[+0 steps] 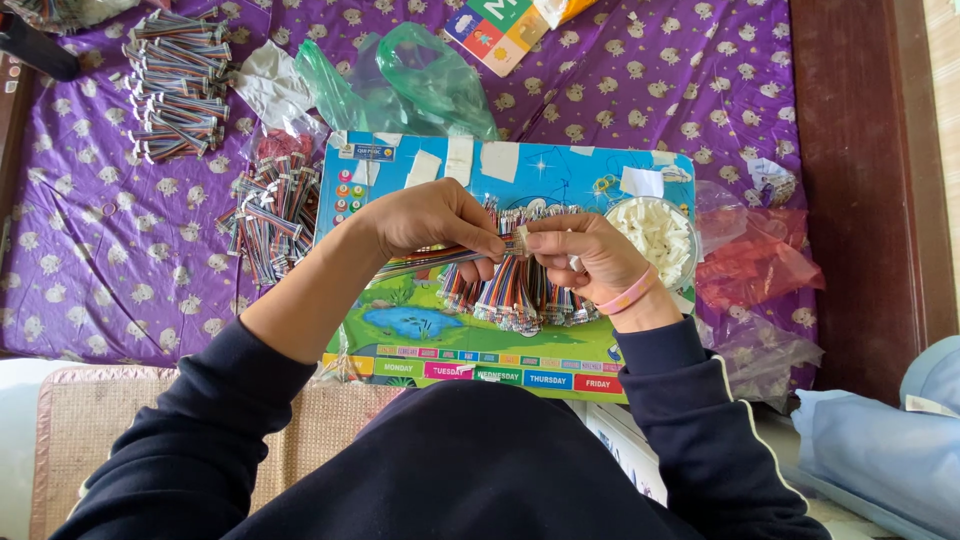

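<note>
Holding a rainbow ribbon cable (440, 260) pinched between thumb and fingers, the left hand (435, 220) sits knuckles-up, forearm angled in from lower left. The right hand (585, 255) faces it, fingertips closed narrow on a small white connector (521, 240) at the cable's end; pink wristband (628, 293) on that wrist. Both hands hover over a colourful board (560, 170). Counts: one heap of cables (520, 290) under the hands, two more heaps (270, 215) on the purple cloth (100, 250) to the left, one clear tub of white connectors (660, 235), one green bag (410, 85).
</note>
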